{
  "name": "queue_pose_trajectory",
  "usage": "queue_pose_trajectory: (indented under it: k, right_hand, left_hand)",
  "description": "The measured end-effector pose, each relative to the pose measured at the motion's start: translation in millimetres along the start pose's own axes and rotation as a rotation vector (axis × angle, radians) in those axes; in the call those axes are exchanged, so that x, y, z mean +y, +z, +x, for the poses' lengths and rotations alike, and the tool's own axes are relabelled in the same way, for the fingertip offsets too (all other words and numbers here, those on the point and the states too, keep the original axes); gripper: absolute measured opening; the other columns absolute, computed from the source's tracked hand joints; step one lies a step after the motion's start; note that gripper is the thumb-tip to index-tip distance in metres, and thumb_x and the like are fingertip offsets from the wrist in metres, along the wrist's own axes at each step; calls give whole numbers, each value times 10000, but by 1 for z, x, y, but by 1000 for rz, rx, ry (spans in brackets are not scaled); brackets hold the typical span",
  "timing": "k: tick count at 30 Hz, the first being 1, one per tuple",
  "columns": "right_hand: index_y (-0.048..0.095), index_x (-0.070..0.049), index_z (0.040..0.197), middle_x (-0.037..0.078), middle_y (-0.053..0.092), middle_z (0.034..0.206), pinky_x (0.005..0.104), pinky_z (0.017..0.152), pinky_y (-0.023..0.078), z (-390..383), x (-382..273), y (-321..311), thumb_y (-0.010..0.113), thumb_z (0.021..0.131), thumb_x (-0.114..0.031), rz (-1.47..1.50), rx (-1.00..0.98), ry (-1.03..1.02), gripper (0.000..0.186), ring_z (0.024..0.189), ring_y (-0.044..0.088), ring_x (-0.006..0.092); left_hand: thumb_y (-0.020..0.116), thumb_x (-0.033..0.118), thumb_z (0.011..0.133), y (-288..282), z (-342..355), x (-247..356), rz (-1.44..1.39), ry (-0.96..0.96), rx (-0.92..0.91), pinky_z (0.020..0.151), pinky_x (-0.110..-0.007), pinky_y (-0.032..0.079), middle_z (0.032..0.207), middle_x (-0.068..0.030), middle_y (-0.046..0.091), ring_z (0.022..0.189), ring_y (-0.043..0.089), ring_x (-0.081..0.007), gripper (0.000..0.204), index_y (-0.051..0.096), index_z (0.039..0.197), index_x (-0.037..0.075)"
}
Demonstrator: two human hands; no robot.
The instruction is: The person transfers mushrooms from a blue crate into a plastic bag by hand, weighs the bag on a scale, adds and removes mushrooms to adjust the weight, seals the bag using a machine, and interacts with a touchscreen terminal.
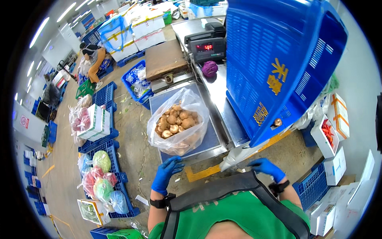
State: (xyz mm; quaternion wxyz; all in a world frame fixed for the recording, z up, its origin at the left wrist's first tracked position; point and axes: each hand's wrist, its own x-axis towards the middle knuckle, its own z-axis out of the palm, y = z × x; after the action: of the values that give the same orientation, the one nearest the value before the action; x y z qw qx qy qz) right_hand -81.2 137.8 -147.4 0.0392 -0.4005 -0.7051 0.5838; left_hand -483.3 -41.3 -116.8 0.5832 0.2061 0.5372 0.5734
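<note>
A clear plastic bag [188, 145] full of brown mushrooms [175, 119] sits with its mouth spread on a low blue-topped platform [213, 131]. My left hand [168, 173], in a blue glove, is just below the bag, apart from it, fingers stretched out and holding nothing. To the right, my right hand [268, 168], gloved alike, hovers in front of the apron with its fingers extended and nothing seen in them. Above it a big blue plastic crate [254, 71] stands tipped up on a metal counter, one mushroom [277, 122] lying inside.
Behind the bag are a weighing display [207, 48] with red digits and a purple cabbage [209, 69]. Blue pallets [104, 97] with bagged vegetables line the left. A white box of red peppers [327, 135] stands right. Another person [94, 59] bends at far left.
</note>
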Motion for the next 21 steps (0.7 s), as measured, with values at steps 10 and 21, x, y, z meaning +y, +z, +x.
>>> queue_pose_trajectory:
  k: [10, 21]
  right_hand:
    - [592, -14, 1066, 76, 632, 960, 267, 685, 497, 9, 86, -250, 686, 772, -130, 107, 728, -204, 330, 803, 593, 127]
    - [555, 3, 1085, 199, 610, 992, 387, 783, 469, 252, 66, -344, 697, 715, -207, -421, 471, -277, 448, 918, 597, 313]
  left_hand:
    - [530, 156, 878, 142, -12, 11, 437, 116, -37, 829, -310, 474, 1120, -100, 581, 948, 601, -201, 339, 536, 1177, -4]
    - [536, 111, 902, 379, 74, -15, 607, 27, -360, 871, -295, 443, 1124, -79, 584, 1025, 553, -156, 310, 528, 1201, 31]
